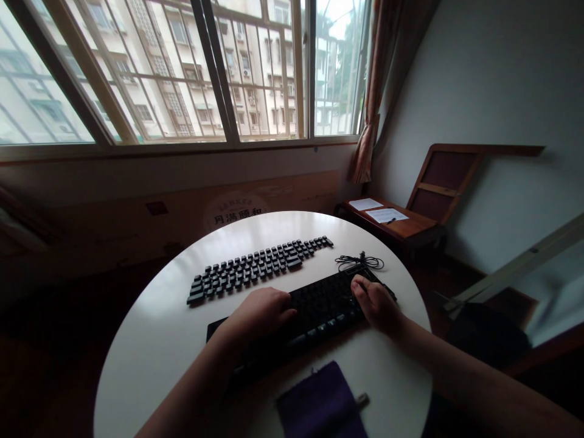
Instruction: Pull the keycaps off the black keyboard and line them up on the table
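A black keyboard base [319,307] lies slantwise on a round white table [155,347]. My left hand [258,313] rests on its left half with the fingers curled under, closed; what they hold, if anything, is hidden. My right hand [376,304] lies on its right end, fingers bent down onto the board, thumb pointing toward the middle. Beyond the board, several loose black keycaps [255,267] are laid out in rows in the shape of a keyboard. A coiled black cable [360,261] sits at the board's far right corner.
A purple cloth pouch [322,404] with a small tag lies at the table's near edge. To the right stands a low wooden side table [401,228] with papers [385,215] and a pen. A barred window, a curtain and a leaning wooden frame [444,179] stand behind.
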`<action>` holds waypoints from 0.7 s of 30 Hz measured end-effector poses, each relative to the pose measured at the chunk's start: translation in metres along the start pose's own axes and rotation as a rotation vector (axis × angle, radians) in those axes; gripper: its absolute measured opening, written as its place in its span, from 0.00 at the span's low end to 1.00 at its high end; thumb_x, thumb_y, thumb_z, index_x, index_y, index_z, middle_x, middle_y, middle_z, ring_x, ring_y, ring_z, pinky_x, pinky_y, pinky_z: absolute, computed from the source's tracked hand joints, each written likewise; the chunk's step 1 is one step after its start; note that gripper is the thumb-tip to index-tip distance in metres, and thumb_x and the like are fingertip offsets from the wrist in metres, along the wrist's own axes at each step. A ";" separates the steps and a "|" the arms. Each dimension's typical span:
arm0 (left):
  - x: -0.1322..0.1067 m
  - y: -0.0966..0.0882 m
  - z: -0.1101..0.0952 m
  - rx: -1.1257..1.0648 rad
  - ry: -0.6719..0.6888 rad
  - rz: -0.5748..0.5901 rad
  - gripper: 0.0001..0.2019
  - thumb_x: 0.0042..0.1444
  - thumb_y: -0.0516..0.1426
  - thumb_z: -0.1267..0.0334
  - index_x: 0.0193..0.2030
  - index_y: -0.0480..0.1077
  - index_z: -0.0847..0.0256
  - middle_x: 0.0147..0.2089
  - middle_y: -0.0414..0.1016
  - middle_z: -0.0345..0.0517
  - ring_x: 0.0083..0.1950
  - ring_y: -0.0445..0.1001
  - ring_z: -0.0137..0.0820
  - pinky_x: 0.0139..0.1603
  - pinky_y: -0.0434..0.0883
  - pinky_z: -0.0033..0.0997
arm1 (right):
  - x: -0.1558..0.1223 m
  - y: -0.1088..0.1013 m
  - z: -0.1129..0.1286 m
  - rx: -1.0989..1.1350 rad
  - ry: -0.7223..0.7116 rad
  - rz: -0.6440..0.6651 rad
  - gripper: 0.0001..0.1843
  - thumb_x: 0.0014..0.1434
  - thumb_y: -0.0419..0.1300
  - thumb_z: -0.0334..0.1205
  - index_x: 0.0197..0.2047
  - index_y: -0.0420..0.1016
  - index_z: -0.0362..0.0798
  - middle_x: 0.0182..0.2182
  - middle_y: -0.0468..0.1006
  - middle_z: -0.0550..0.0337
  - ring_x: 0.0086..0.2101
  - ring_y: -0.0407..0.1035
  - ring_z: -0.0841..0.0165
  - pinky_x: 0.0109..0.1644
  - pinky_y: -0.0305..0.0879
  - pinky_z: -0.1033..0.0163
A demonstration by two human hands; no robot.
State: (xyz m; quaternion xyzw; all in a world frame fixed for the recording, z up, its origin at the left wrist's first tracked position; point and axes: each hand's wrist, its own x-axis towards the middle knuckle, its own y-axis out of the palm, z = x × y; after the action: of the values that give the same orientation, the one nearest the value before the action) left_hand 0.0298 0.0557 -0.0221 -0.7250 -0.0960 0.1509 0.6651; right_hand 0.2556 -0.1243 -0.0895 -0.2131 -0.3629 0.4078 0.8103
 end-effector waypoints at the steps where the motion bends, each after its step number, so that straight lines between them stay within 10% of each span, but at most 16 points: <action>1: 0.000 0.000 0.000 0.001 -0.003 0.002 0.13 0.61 0.56 0.55 0.31 0.74 0.59 0.33 0.78 0.49 0.34 0.76 0.40 0.32 0.64 0.32 | 0.000 0.000 0.001 -0.014 -0.011 -0.001 0.16 0.70 0.43 0.45 0.32 0.62 0.50 0.16 0.58 0.69 0.18 0.58 0.69 0.28 0.52 0.65; 10: -0.001 -0.001 0.000 0.017 -0.011 0.006 0.12 0.61 0.56 0.54 0.33 0.75 0.59 0.35 0.80 0.49 0.37 0.77 0.40 0.34 0.65 0.32 | -0.002 0.001 0.003 -0.047 -0.096 0.000 0.16 0.70 0.43 0.44 0.33 0.63 0.49 0.17 0.59 0.68 0.18 0.59 0.69 0.29 0.53 0.64; 21: -0.001 -0.002 0.000 0.035 -0.018 0.017 0.12 0.61 0.55 0.54 0.34 0.76 0.58 0.36 0.80 0.49 0.38 0.77 0.41 0.35 0.67 0.33 | 0.002 0.008 -0.016 0.381 0.156 -0.226 0.19 0.69 0.45 0.51 0.31 0.61 0.50 0.22 0.62 0.66 0.21 0.59 0.70 0.26 0.58 0.67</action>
State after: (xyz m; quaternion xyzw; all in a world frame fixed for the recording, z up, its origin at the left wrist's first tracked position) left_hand 0.0290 0.0558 -0.0205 -0.7127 -0.0931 0.1645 0.6755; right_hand 0.2650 -0.1191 -0.1039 -0.0452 -0.2373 0.3578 0.9020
